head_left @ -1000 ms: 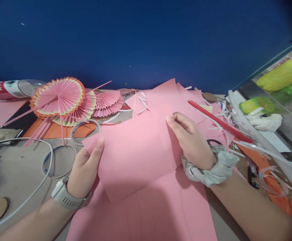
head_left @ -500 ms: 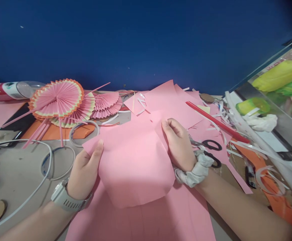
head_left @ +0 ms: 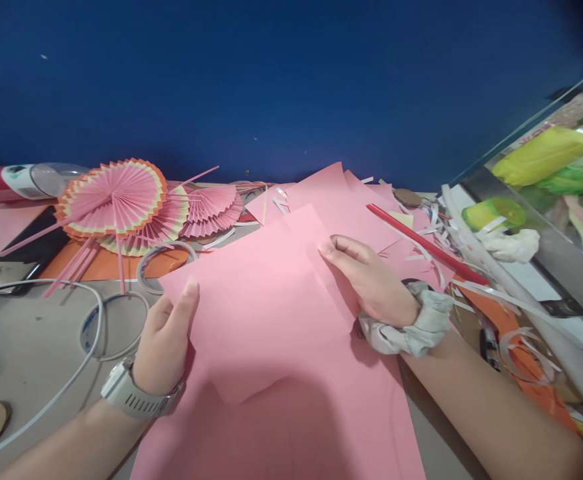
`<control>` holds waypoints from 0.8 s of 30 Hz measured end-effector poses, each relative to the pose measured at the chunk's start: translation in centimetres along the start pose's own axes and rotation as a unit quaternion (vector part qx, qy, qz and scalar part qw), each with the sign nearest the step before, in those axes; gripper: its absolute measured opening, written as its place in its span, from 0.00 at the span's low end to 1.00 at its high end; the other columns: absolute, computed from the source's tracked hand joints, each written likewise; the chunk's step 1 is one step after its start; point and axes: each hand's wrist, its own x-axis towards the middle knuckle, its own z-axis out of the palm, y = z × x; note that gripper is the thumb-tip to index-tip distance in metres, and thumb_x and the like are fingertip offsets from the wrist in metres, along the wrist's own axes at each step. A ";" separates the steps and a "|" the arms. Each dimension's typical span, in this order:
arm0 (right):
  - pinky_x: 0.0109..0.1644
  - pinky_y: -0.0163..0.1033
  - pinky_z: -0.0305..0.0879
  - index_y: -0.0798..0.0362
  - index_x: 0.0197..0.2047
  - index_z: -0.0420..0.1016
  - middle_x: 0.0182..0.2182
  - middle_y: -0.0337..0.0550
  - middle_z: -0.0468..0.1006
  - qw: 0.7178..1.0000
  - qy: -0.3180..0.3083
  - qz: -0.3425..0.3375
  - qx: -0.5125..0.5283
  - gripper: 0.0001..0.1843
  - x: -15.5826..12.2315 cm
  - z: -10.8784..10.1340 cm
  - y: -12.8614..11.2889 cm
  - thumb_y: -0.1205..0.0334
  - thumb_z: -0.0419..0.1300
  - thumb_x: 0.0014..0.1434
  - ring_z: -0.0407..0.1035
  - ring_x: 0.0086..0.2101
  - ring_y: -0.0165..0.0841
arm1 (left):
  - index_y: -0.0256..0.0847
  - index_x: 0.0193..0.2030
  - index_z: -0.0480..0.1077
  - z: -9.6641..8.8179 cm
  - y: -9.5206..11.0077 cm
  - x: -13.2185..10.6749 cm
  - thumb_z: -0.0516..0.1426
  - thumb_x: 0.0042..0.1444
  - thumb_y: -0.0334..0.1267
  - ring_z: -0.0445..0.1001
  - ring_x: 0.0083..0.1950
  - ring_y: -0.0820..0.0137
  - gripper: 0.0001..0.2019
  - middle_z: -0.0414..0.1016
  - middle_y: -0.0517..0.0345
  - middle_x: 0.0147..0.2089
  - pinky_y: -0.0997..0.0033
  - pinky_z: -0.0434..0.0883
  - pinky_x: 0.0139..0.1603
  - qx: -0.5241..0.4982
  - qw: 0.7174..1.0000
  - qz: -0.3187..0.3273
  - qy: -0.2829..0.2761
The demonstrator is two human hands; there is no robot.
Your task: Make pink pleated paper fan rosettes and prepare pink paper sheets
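Note:
A sheet of pink paper (head_left: 266, 307) is held between my two hands, slightly bent along its right side. My left hand (head_left: 166, 340) pinches its left edge, thumb on top. At the upper right edge, my right hand (head_left: 366, 277) grips it between thumb and fingers. Under it lies a larger pink sheet (head_left: 291, 440), partly covered and shaded. More pink sheets (head_left: 316, 190) are spread behind, with white paper strips on them.
Pleated pink paper rosettes (head_left: 114, 197), a bottle (head_left: 16, 181) and tape rolls (head_left: 116, 327) sit to the left. A white cable (head_left: 99, 320) loops there. A red strip (head_left: 421, 243), paper scraps and an orange piece (head_left: 511, 340) lie right. A blue wall (head_left: 271, 87) stands behind.
My right hand has moved slightly right, and the held sheet has flattened, its far corner now showing raised. The scissors by my right wrist are now mostly hidden.

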 end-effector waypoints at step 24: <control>0.29 0.38 0.53 0.49 0.23 0.53 0.22 0.35 0.53 0.984 0.174 -0.013 -0.026 0.18 -3.1 1.0 2.4 0.52 0.48 0.62 0.50 0.25 0.31 | 0.42 0.43 0.70 -0.8 -0.1 0.2 0.52 0.55 0.55 0.73 0.40 0.65 0.20 0.76 0.59 0.40 0.75 0.70 0.36 0.179 0.983 -0.022 -0.027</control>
